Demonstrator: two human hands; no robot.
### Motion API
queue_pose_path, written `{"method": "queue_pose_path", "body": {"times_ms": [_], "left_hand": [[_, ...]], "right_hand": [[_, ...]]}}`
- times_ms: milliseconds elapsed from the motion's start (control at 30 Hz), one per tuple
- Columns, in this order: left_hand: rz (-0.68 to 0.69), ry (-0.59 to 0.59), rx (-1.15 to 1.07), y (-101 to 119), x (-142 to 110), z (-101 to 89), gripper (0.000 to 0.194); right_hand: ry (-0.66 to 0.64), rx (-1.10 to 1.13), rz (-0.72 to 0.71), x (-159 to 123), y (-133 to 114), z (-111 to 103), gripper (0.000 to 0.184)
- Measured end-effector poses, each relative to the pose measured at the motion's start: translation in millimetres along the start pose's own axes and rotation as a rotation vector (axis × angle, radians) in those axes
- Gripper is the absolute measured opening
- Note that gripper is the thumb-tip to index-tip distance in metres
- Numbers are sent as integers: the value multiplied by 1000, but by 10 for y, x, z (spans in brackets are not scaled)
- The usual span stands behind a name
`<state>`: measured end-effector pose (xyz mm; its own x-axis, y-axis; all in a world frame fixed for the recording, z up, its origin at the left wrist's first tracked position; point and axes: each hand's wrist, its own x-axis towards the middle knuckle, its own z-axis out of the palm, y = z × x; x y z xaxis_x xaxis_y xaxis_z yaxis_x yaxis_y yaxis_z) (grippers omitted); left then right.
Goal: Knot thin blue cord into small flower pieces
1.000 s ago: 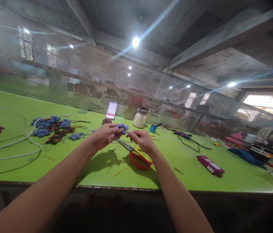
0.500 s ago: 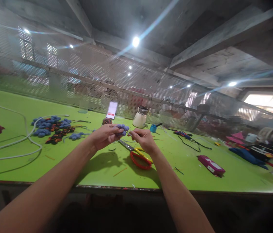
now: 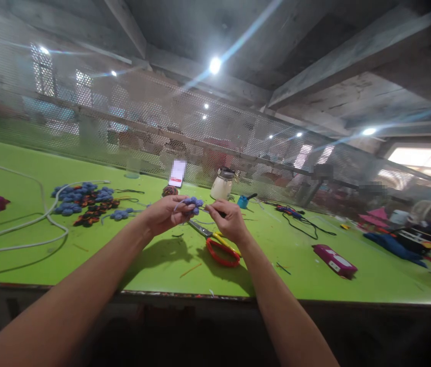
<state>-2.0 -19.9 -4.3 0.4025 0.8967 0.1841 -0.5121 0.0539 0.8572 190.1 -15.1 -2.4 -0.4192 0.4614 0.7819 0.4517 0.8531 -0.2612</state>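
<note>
Pinched in my left hand (image 3: 165,211) is a blue-purple crocheted flower (image 3: 194,204), held above the table with a loop of yarn by the fingers. My right hand (image 3: 226,216) is closed just right of the flower, fingertips close to its edge; a thin tool or strand seems to sit in the pinch, too small to name. Below the hands lie scissors (image 3: 223,252) with one red and one yellow handle, blades pointing up-left and partly covered. A single similar flower (image 3: 121,214) rests to the left, beside a pile of blue flowers (image 3: 68,208) and black-orange pieces (image 3: 93,211).
Behind the hands stand a phone (image 3: 177,173), a yarn ball (image 3: 170,190), a cream jar (image 3: 222,184) and a small blue pot (image 3: 243,202). White cable (image 3: 49,211) crosses the green table (image 3: 142,278) at left. A maroon power strip (image 3: 335,261) lies right, near dark cords (image 3: 305,221).
The flower has turned slightly in my left fingers, and a yarn loop now shows beside them. My right fingers have shifted a little; the view has moved slightly.
</note>
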Motion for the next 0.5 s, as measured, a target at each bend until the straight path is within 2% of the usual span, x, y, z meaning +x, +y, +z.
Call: {"method": "queue_pose_path", "body": {"times_ms": [233, 500], "left_hand": [[5, -16, -36, -12, 5, -11, 14], [4, -67, -40, -7, -4, -6, 15]], "right_hand": [[37, -93, -17, -15, -51, 1, 27], [-49, 178, 113, 8, -18, 12, 33]]}}
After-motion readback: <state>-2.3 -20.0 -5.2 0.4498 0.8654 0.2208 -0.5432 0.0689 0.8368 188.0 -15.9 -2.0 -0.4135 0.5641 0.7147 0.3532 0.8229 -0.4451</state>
